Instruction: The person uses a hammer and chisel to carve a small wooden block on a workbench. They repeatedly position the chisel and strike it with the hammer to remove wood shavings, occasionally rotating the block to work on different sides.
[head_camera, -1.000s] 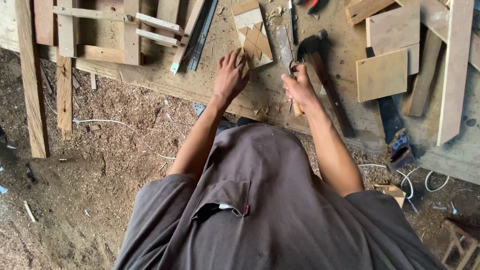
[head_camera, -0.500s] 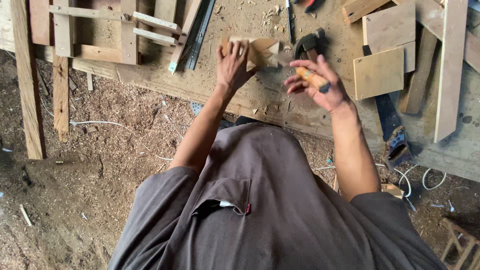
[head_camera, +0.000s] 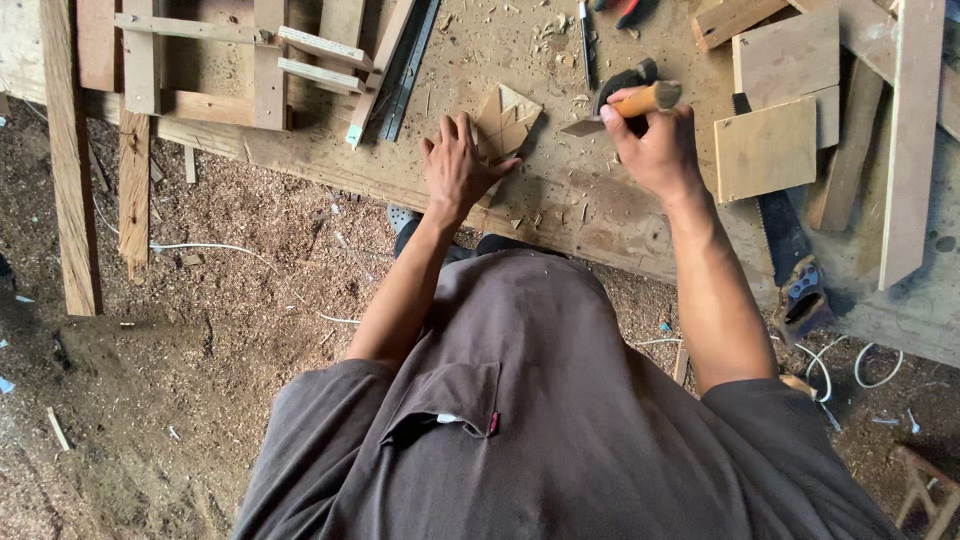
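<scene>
My left hand (head_camera: 457, 165) presses flat on a small pale wooden piece (head_camera: 508, 118) with angled cuts, lying on the workbench (head_camera: 560, 200). My right hand (head_camera: 655, 145) grips a chisel (head_camera: 625, 108) by its orange-brown wooden handle, lifted a little above the bench, with the blade end pointing left toward the wooden piece. A dark tool head (head_camera: 625, 78) lies just behind the chisel.
Square plywood offcuts (head_camera: 765, 148) and long battens (head_camera: 910, 140) lie to the right, with a handsaw (head_camera: 790, 260) at the bench edge. A wooden frame (head_camera: 200, 60) and a metal rail (head_camera: 405, 65) sit at the left. Sawdust and cables cover the ground.
My right hand has picked the chisel up off the bench and raised it, turning it toward the wooden piece. My left hand has stayed on the piece.
</scene>
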